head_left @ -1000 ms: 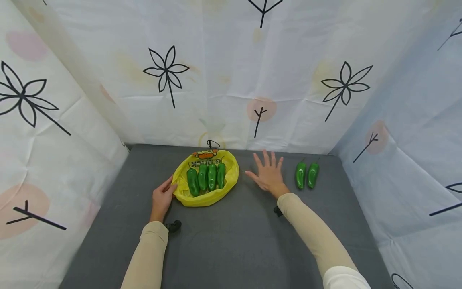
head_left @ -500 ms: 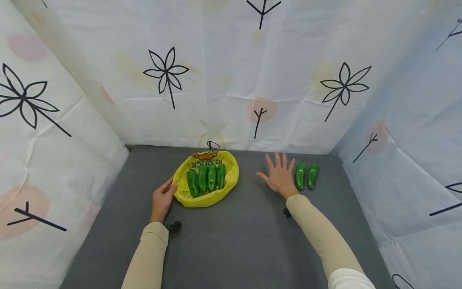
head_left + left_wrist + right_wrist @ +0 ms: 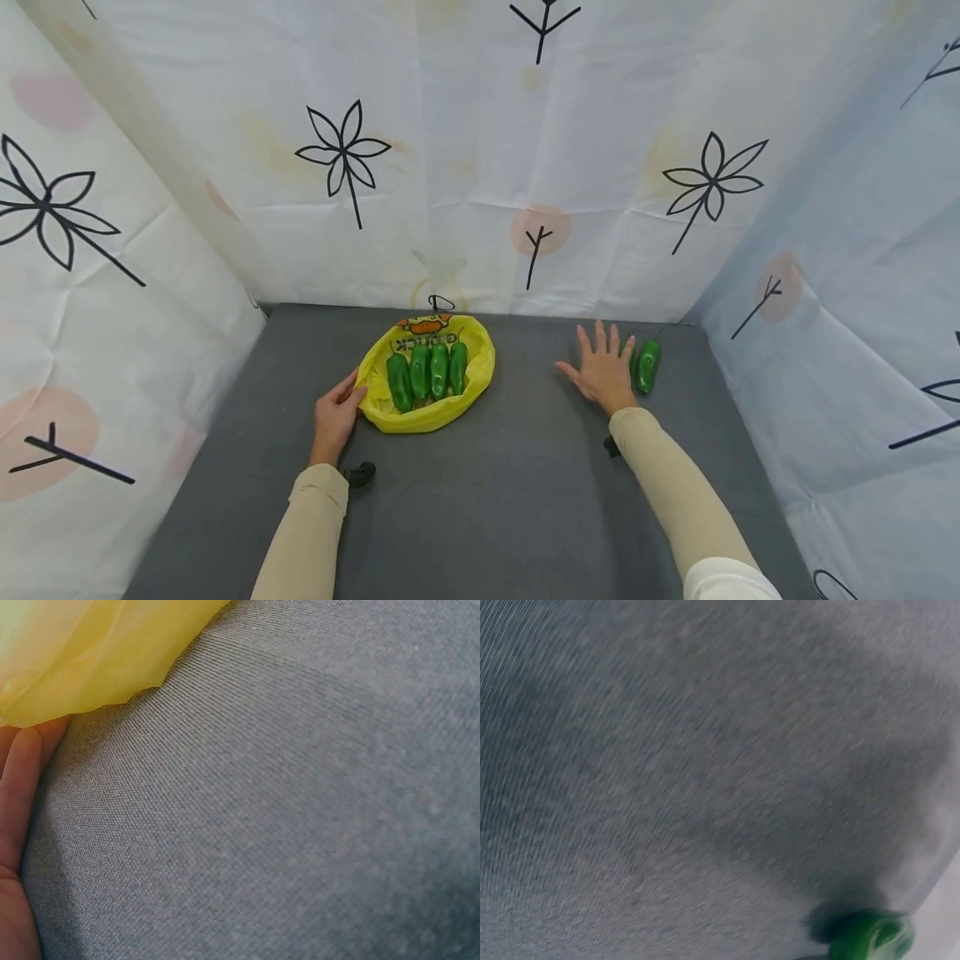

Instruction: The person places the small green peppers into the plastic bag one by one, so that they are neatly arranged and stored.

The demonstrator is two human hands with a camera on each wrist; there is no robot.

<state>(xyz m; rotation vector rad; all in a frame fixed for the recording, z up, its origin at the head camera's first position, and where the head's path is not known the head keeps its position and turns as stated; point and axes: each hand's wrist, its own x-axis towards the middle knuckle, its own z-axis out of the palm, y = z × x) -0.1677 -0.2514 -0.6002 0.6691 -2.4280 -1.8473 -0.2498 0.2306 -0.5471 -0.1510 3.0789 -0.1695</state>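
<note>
A yellow plastic bag (image 3: 423, 421), its mouth spread wide and its rim rolled, lies toward the back of the table with several green jalapeño peppers (image 3: 420, 372) side by side in it. My left hand (image 3: 334, 421) pinches the bag's left rim; the left wrist view shows the thumb (image 3: 21, 765) at the yellow edge. My right hand (image 3: 606, 373) is spread flat, fingers straight, and partly covers one loose jalapeño (image 3: 632, 363). Just right of it lies a second jalapeño (image 3: 648, 367). One pepper's end (image 3: 870, 941) shows at the bottom of the right wrist view.
The grey cloth-covered table (image 3: 480, 517) meets printed white curtains at the back (image 3: 480, 167) and at both sides. A black strap device (image 3: 362, 475) sits at my left wrist, and another (image 3: 612, 447) at my right.
My right hand has moved rightward, from between the bag and the loose peppers to over the left one of the pair. My left hand and the bag have stayed put.
</note>
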